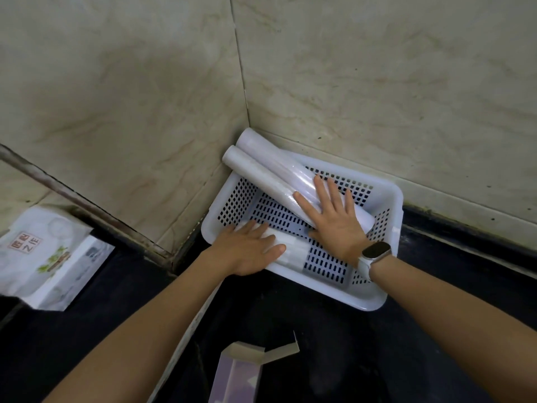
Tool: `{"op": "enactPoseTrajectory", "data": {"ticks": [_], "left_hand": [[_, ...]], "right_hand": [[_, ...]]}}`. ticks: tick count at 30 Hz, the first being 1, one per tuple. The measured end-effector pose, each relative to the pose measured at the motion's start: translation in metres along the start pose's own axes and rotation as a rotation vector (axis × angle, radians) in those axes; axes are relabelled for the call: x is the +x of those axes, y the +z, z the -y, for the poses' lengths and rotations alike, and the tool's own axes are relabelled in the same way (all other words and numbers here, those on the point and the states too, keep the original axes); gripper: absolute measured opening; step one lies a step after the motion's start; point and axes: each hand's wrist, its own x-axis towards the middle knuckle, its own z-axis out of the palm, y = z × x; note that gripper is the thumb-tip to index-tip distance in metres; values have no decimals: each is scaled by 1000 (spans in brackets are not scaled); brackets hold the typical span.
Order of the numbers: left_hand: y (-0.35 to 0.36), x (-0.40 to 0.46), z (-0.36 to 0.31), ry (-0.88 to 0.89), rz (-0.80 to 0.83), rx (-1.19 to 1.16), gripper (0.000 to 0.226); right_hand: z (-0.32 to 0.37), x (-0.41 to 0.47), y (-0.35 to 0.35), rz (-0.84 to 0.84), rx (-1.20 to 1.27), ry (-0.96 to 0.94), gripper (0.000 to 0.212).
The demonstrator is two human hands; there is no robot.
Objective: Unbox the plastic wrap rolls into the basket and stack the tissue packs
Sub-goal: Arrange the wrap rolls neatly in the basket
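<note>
**Item: plastic wrap rolls, in basket, being settled**

- Left hand (250, 248): fingers flat and spread, pressing a short white roll (286, 245) against the basket's near wall.
- Right hand (334, 216): fingers straight, resting on two long rolls (261, 167); smartwatch (376, 251) on wrist.
- Long rolls: smooth, glossy cylinders lying diagonally, far ends overhanging the rim into the wall corner.
- Basket (386, 196): white perforated plastic, rectangular, on the dark desk (436, 330).
- Opened carton (241, 370): thin card, flaps up, near edge.
- Tissue packs (49, 257): soft printed film, well apart at left, not yet stacked.

Risk, judged: slick round rolls may slide or pivot off the rim once released, being longer than the basket; the light basket could shift.
</note>
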Motion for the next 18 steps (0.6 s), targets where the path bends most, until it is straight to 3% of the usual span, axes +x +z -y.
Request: {"op": "enactPoseTrajectory", "data": {"ticks": [5, 9, 12, 14, 18], "left_hand": [[-1, 5, -4, -29, -21, 1, 60], [5, 1, -5, -31, -181, -32, 52], [5, -5, -1, -16, -321, -123, 46], [6, -15, 2, -3, -500, -254, 40], [30, -53, 8, -52, -1017, -462, 29]], "right_hand": [[6, -2, 2, -6, -112, 48, 85], [9, -2, -9, 65, -77, 32, 79], [14, -14, -21, -23, 53, -7, 66], [22, -27, -27, -164, 166, -58, 56], [54, -53, -38, -328, 489, -222, 32]]}}
